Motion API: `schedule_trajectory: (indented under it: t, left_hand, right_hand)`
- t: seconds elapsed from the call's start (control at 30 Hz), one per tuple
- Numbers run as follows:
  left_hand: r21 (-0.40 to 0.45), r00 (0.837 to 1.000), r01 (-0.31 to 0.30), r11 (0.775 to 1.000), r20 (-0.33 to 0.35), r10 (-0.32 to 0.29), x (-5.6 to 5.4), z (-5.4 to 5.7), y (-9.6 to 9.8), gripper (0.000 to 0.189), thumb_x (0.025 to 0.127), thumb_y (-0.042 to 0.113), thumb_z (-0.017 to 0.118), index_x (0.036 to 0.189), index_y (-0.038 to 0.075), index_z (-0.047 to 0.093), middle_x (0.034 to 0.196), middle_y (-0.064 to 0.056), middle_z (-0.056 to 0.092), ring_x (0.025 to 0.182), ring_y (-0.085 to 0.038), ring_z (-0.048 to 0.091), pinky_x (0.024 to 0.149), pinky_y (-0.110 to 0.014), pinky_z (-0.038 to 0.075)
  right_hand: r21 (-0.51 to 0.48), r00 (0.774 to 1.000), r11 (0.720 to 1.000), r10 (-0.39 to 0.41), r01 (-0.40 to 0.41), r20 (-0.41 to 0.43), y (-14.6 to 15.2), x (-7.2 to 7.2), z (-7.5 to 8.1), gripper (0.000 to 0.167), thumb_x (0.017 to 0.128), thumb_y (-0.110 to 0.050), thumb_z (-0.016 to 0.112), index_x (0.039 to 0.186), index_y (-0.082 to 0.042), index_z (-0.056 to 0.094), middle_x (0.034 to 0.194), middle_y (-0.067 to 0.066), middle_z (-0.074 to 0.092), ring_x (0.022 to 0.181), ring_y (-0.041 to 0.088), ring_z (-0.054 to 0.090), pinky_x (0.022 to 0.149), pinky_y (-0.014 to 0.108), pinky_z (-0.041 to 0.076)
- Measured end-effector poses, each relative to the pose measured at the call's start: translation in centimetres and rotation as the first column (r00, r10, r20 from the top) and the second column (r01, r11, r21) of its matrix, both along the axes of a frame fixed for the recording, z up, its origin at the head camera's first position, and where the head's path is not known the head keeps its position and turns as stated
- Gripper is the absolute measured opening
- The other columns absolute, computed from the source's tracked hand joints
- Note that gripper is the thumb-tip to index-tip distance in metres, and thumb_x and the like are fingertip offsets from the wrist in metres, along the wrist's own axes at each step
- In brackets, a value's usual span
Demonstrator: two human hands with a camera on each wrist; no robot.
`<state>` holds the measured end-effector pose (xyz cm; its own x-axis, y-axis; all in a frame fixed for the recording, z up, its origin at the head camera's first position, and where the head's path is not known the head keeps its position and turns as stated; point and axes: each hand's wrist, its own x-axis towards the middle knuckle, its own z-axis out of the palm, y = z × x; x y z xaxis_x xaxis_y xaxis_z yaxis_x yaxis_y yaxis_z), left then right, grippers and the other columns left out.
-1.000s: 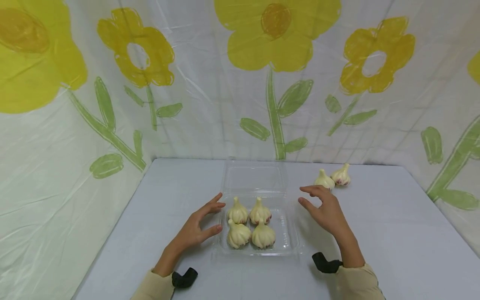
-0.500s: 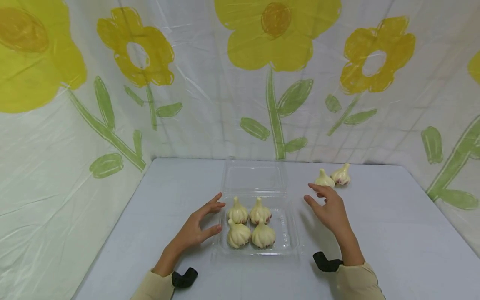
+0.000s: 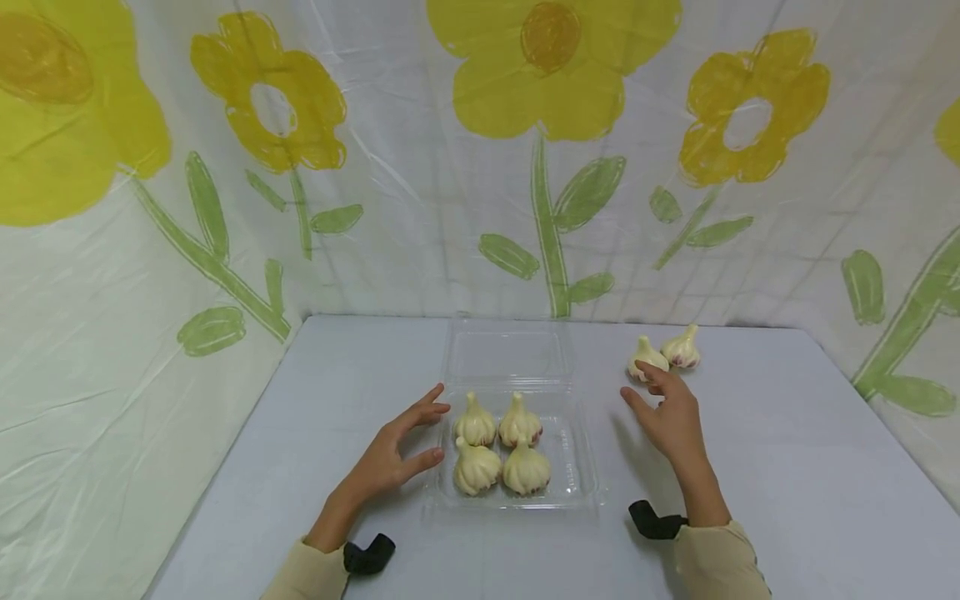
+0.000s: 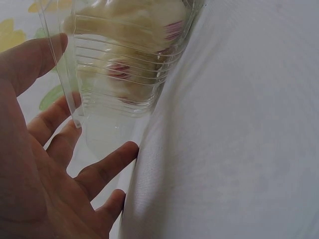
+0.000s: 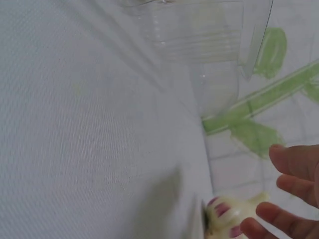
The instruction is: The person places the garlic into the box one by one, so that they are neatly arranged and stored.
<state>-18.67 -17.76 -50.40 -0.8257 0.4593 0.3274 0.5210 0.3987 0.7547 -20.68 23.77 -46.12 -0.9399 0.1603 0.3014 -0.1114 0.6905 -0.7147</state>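
Several garlic bulbs (image 3: 527, 472) sit in two rows in the left and middle of a clear plastic clamshell box (image 3: 577, 492). The box's lid (image 3: 510, 354) lies folded back toward the wall. My left hand (image 3: 390, 450) is at the box's left side, its fingers spread and its fingertips at the rim; in the left wrist view the thumb (image 4: 37, 59) is by the clear edge. My right hand (image 3: 671, 417) hovers near two loose garlic bulbs, the nearer bulb (image 3: 643, 358) and the farther bulb (image 3: 682, 347). Its fingers reach over the nearer one, thumb apart, holding nothing.
A white cloth covers the table (image 3: 810, 467). Behind it hangs a pale curtain (image 3: 405, 208) painted with yellow flowers. Black wrist mounts (image 3: 369, 555) stick out from both forearms. The table's back edge runs just behind the loose bulbs and the lid.
My right hand has moved right, away from the box and closer to the nearer loose bulb. My left hand and the bulbs have stayed in place.
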Motion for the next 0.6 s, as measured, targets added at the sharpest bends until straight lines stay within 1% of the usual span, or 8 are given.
schedule_trajectory:
  t: [0.1, 0.2, 0.37, 0.4, 0.43, 0.53, 0.6]
  left_hand:
    - [-0.003, 1.0, 0.0, 1.0, -0.009, 0.0, 0.0, 0.0, 0.0, 0.056, 0.092, 0.016, 0.073, 0.145, 0.009, 0.054, 0.167, -0.012, 0.032, 0.131, -0.031, 0.06, 0.11, -0.054, 0.045]
    - [-0.007, 1.0, -0.001, 1.0, -0.019, 0.001, 0.0, 0.0, -0.1, 0.056, 0.092, 0.016, 0.073, 0.144, 0.008, 0.054, 0.166, -0.014, 0.033, 0.13, -0.032, 0.06, 0.109, -0.054, 0.045]
    - [-0.007, 1.0, 0.001, 1.0, -0.023, -0.001, -0.1, 0.0, 0.0, 0.056, 0.092, 0.015, 0.073, 0.144, 0.008, 0.054, 0.166, -0.013, 0.033, 0.129, -0.032, 0.061, 0.11, -0.053, 0.045]
    - [-0.007, 1.0, 0.001, 1.0, -0.023, -0.001, -0.1, 0.0, 0.0, 0.056, 0.092, 0.015, 0.073, 0.144, 0.008, 0.054, 0.167, -0.012, 0.033, 0.129, -0.032, 0.06, 0.11, -0.053, 0.045]
    - [-0.01, 1.0, -0.001, 1.0, -0.021, 0.001, -0.1, -0.1, 0.0, 0.056, 0.092, 0.016, 0.073, 0.144, 0.009, 0.054, 0.167, -0.011, 0.033, 0.13, -0.032, 0.06, 0.11, -0.052, 0.044]
    - [-0.005, 1.0, 0.0, 1.0, -0.015, 0.0, -0.1, -0.1, 0.0, 0.056, 0.092, 0.015, 0.073, 0.145, 0.009, 0.054, 0.167, -0.011, 0.032, 0.13, -0.032, 0.06, 0.11, -0.054, 0.044]
    - [-0.007, 1.0, 0.0, 1.0, -0.015, 0.0, -0.1, -0.1, 0.0, 0.056, 0.092, 0.015, 0.073, 0.145, 0.009, 0.054, 0.167, -0.012, 0.032, 0.13, -0.032, 0.06, 0.11, -0.055, 0.044]
  right_hand:
    - [-0.009, 1.0, 1.0, -0.021, 0.021, 0.019, 0.3, -0.1, -0.2, 0.052, 0.092, -0.015, 0.075, 0.14, -0.001, 0.058, 0.136, 0.029, 0.059, 0.11, 0.046, 0.064, 0.09, 0.054, 0.051]
    - [-0.014, 0.998, 0.999, -0.049, 0.049, 0.026, 0.8, -0.1, -0.5, 0.056, 0.093, -0.015, 0.074, 0.143, 0.0, 0.055, 0.136, 0.031, 0.057, 0.109, 0.048, 0.064, 0.089, 0.053, 0.05]
    - [-0.031, 0.996, 0.996, -0.085, 0.085, -0.015, 1.6, -0.5, -1.3, 0.061, 0.089, -0.013, 0.075, 0.143, 0.002, 0.053, 0.13, 0.036, 0.057, 0.104, 0.052, 0.063, 0.087, 0.057, 0.05]
    - [-0.033, 0.994, 0.994, -0.104, 0.103, -0.031, 1.8, -0.7, -1.5, 0.061, 0.087, -0.014, 0.076, 0.142, 0.002, 0.054, 0.127, 0.035, 0.058, 0.101, 0.051, 0.064, 0.084, 0.054, 0.052]
    - [-0.038, 0.993, 0.993, -0.109, 0.108, -0.033, 1.9, -0.8, -1.6, 0.062, 0.087, -0.014, 0.076, 0.143, 0.002, 0.054, 0.127, 0.036, 0.057, 0.1, 0.051, 0.064, 0.083, 0.053, 0.052]
    - [-0.042, 0.993, 0.992, -0.117, 0.116, -0.018, 2.6, -1.2, -1.9, 0.065, 0.087, -0.015, 0.076, 0.145, 0.002, 0.052, 0.129, 0.036, 0.056, 0.099, 0.051, 0.064, 0.08, 0.048, 0.054]
    - [-0.037, 0.993, 0.993, -0.115, 0.115, 0.007, 3.2, -1.5, -2.0, 0.065, 0.09, -0.018, 0.075, 0.146, 0.002, 0.051, 0.132, 0.035, 0.055, 0.101, 0.051, 0.064, 0.077, 0.04, 0.054]
